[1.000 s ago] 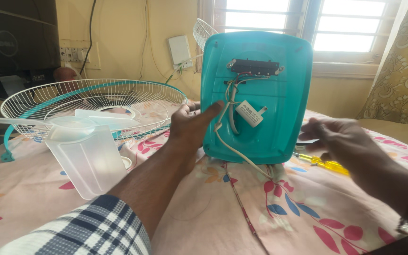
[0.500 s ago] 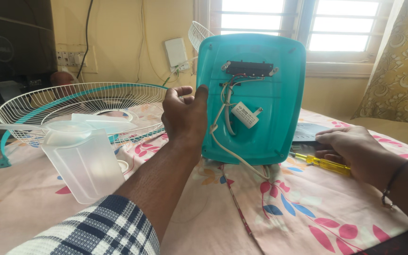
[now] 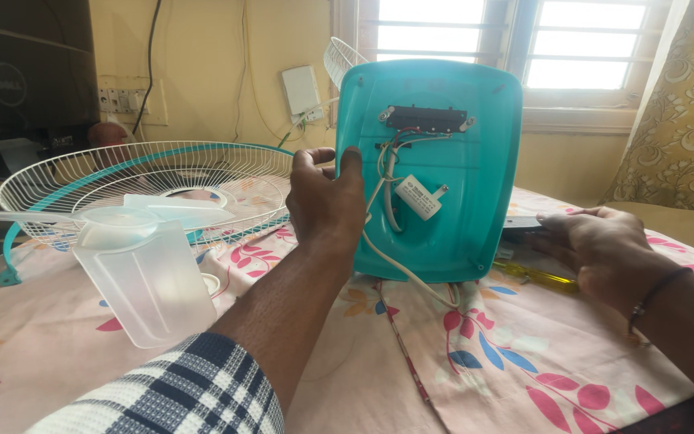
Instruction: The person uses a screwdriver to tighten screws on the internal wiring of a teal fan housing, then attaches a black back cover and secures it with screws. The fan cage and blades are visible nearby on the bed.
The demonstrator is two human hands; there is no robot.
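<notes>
A teal plastic fan base (image 3: 459, 217) stands on edge on the bed, its hollow underside facing me with a black switch strip, white wires and a small white capacitor (image 3: 419, 198) inside. My left hand (image 3: 327, 205) grips its left rim and holds it upright. My right hand (image 3: 596, 245) rests low on the bed to the right of the base, fingers spread over a dark flat object (image 3: 524, 227), beside a yellow-handled screwdriver (image 3: 540, 277). What that hand holds, if anything, is unclear.
A white wire fan guard (image 3: 82, 181) with a teal rim lies at the left, and translucent fan blades (image 3: 142, 273) lie in front of it. The floral bedsheet (image 3: 508, 362) covers the surface. A curtain (image 3: 684, 120), window and wall sockets are behind.
My left hand slid from the base's inner face to its left rim. My right hand dropped from mid-air to the bed by the dark flat object.
</notes>
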